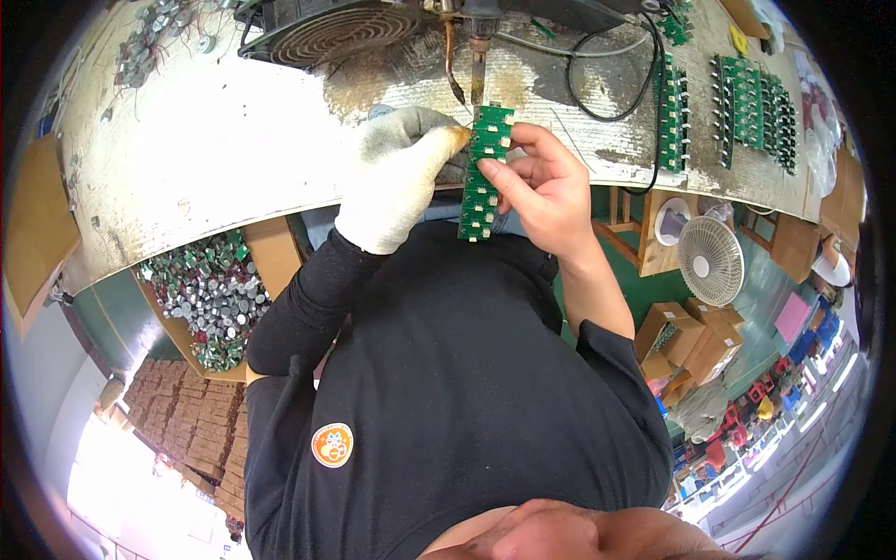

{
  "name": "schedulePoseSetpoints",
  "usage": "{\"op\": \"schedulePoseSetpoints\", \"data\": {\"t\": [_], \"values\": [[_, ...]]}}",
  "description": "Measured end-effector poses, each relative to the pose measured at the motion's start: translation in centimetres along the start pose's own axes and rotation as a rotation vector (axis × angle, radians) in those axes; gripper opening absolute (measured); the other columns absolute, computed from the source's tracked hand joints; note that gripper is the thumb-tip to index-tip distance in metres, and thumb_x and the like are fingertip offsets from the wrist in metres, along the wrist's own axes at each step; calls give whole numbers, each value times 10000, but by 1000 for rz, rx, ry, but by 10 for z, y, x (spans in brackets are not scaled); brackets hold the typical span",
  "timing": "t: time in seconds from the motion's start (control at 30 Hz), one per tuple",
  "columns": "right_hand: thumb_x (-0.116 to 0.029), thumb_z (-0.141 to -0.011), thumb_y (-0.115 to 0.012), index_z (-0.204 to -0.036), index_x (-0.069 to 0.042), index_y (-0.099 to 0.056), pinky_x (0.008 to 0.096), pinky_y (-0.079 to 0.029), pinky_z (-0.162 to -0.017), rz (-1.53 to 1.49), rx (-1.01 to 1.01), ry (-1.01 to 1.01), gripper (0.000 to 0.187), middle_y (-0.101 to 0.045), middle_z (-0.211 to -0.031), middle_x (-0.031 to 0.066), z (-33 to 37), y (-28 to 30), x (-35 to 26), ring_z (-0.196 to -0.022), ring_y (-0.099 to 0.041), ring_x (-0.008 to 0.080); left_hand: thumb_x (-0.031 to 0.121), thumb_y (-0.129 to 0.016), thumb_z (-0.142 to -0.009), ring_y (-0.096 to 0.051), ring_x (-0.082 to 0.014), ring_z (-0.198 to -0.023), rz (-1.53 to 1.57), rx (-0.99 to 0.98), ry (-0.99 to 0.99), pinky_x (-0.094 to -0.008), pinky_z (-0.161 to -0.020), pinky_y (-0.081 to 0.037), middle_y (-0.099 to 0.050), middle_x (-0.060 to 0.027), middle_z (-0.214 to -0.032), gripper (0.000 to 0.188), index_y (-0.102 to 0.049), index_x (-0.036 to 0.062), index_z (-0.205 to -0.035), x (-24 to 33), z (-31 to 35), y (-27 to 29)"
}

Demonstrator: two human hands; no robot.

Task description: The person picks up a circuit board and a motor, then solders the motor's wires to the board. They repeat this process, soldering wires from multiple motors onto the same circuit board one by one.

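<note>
A strip of green circuit boards (478, 201) with small white connectors stands lengthwise above the table's near edge. My bare right hand (546, 187) grips it from the right, thumb on its face and fingers behind. At its upper left edge, the fingertips of my left hand (397, 173), in a whitish glove, are pinched together. What they hold, if anything, is hidden by the glove. Just above the strip's top end points the tip of an upright soldering iron (478, 75), with a thin bent metal tube (454, 70) beside it.
A round-grilled fan (341, 35) stands behind my left hand. Small motors (154, 42) lie far left; more fill a box (219, 375) below. Several board strips (751, 107) lie at right, past a black cable (597, 117). A white fan (711, 261) stands below the table.
</note>
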State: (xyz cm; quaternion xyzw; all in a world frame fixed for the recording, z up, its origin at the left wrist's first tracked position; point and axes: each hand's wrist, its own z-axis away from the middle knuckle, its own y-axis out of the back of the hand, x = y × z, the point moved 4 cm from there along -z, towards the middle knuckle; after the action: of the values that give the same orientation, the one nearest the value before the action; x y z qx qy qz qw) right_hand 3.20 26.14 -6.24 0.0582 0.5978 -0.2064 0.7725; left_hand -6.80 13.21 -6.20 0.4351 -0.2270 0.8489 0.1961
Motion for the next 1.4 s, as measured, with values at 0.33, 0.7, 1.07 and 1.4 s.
{"op": "schedulePoseSetpoints", "data": {"t": [0.33,0.7,1.07,1.4], "values": [[-14,-860,-648,-1100,45,-539,178,-425,-503,-15,-1,-8,270,-628,-860,37,0,-1,-1,-599,-573,44,158,-584,-890,-620,-110,-758,-30,18,15,-247,-682,-500,-659,-75,-823,219,-636,-48,-945,1,0,0],[-30,-861,-654,-1104,35,-535,180,-431,-499,-22,-13,-11,279,-629,-883,40,-1,-1,0,-601,-582,49,150,-555,-906,-643,-153,-751,-268,-71,-182,-275,-676,-527,-653,-97,-921,222,-607,-20,-1039,1,0,4],[-35,-864,-652,-1101,37,-536,184,-432,-491,-5,-5,-12,273,-631,-810,33,1,-1,0,-584,-575,54,180,-543,-920,-633,-136,-788,-94,-15,-25,-273,-707,-509,-659,-75,-912,233,-616,-10,-1035,-4,2,1],[-31,-865,-648,-1106,37,-529,189,-456,-492,-36,-1,3,277,-639,-818,45,-2,-5,-5,-590,-590,66,157,-549,-912,-635,-143,-752,-235,-80,-140,-270,-687,-523,-651,-88,-917,240,-596,-30,-1056,6,-1,5]]}}
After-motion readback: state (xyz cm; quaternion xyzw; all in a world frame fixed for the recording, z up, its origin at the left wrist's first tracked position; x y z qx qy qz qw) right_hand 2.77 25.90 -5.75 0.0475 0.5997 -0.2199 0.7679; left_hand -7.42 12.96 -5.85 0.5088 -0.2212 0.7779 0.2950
